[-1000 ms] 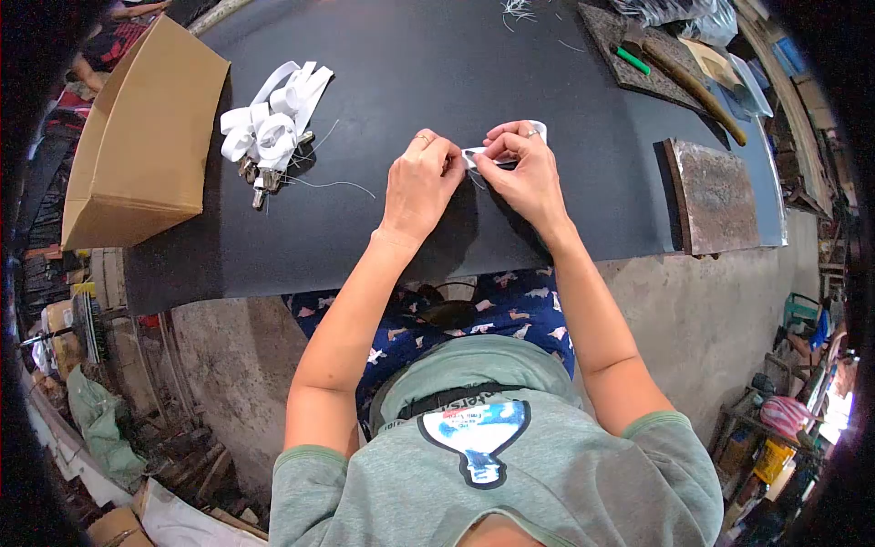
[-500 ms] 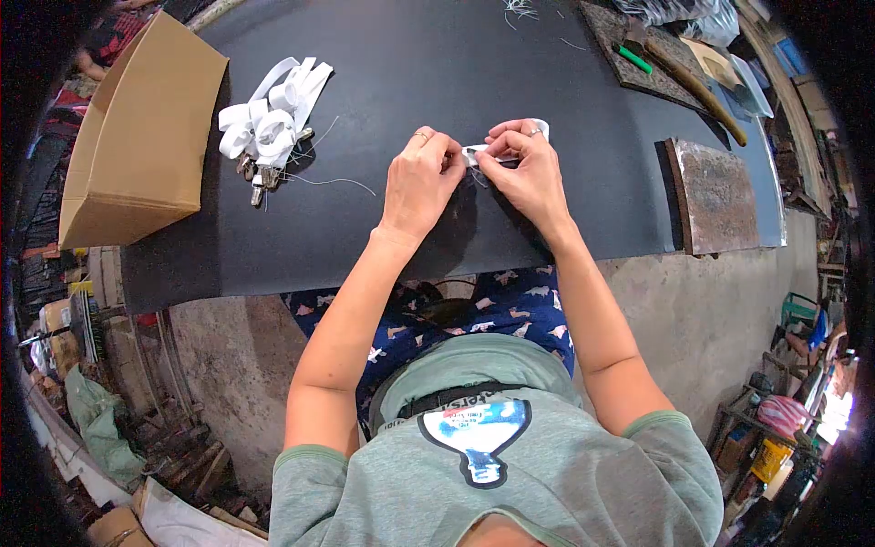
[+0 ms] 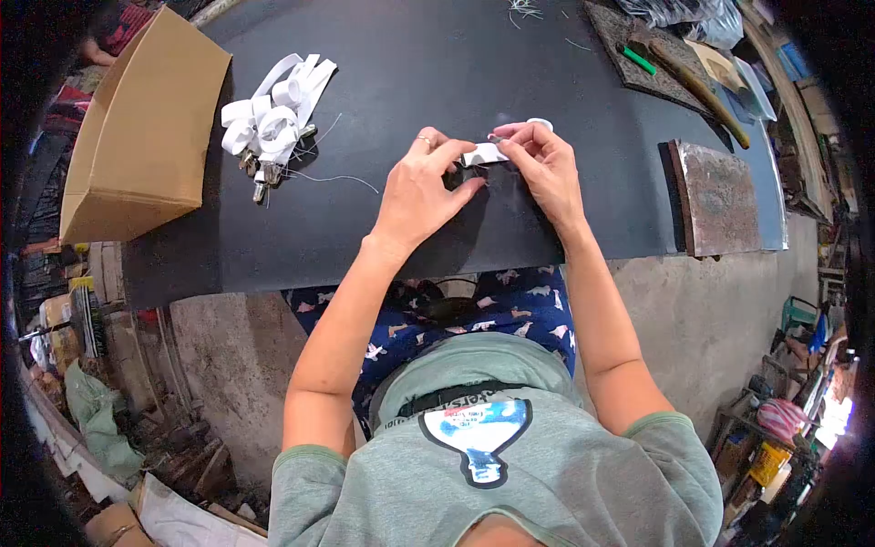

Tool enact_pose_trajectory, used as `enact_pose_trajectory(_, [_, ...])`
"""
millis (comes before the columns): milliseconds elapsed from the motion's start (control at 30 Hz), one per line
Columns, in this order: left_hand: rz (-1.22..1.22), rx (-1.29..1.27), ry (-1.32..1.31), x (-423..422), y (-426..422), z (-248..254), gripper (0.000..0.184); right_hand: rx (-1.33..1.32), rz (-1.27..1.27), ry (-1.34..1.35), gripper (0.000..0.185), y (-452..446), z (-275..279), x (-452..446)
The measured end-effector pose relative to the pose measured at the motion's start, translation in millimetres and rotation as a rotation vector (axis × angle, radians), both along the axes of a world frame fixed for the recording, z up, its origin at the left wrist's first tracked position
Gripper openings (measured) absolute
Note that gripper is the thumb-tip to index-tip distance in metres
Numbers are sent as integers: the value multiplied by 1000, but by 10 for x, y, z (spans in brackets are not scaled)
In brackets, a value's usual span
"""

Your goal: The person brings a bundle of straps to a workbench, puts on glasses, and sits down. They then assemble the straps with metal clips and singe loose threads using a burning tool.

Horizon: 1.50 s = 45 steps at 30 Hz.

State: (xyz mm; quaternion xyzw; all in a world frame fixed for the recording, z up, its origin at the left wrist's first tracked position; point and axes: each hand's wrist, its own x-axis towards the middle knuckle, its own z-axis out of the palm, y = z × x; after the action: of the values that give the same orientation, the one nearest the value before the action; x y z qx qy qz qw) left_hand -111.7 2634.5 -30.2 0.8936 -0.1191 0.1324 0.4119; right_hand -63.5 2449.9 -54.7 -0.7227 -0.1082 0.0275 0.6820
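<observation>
A short white strap (image 3: 483, 155) stretches between my hands over the dark table, with more of its white band showing behind my right fingers. My right hand (image 3: 549, 173) is closed, pinching the strap at its right part; something small and dark sits at those fingertips, too small to name. On the left, my left hand (image 3: 417, 191) has its thumb and index finger apart, the index tip close beside the strap's left end. Farther left lies a pile of coiled white straps (image 3: 276, 114) with metal clips (image 3: 262, 182) and loose threads at its lower end.
An open cardboard box (image 3: 150, 128) stands at the table's left edge. At the right are a hammer (image 3: 697, 89), a green-handled tool (image 3: 641, 60) on a dark slab, and a rusty metal plate (image 3: 722, 199). Thread scraps (image 3: 524, 11) lie at the far side.
My left thumb and index finger have parted and let go of the strap's left end. More of the white strap shows, while my right hand has shifted slightly right, still pinching.
</observation>
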Motion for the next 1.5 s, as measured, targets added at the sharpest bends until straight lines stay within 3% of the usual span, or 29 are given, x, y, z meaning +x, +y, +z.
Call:
enact_pose_trajectory(167, [50,80,-264,67,-21,-228,12,-15,42,-107,11,10,-14,-38])
enact_pose_trajectory(367, [4,-136,-49,31,84,-164,7,-231,95,-246,11,13,0,-79])
enact_pose_trajectory(567, [-13,-114,-38,18,101,-165,8,-363,66,-361,12,34,43,-103])
enact_pose_trajectory(1067, [4,-142,-26,22,99,-139,9,-336,46,-359,14,57,12,-99])
enact_pose_trajectory(1200, [78,-336,89,78,192,-120,12,-217,58,-285,13,37,-13,-81])
enact_pose_trajectory(1300, [250,-130,-73,155,312,-73,14,-81,60,-169,11,42,-16,-79])
enact_pose_trajectory(1333, [248,-189,-87,184,325,-94,26,-79,56,-150,11,35,8,-85])
enact_pose_trajectory(1433, [60,61,-112,128,264,12,33,-39,35,-102,9,34,6,-76])
enact_pose_trajectory(1500, [-46,91,-29,61,168,-34,36,-6,15,-67,8,24,-45,-66])
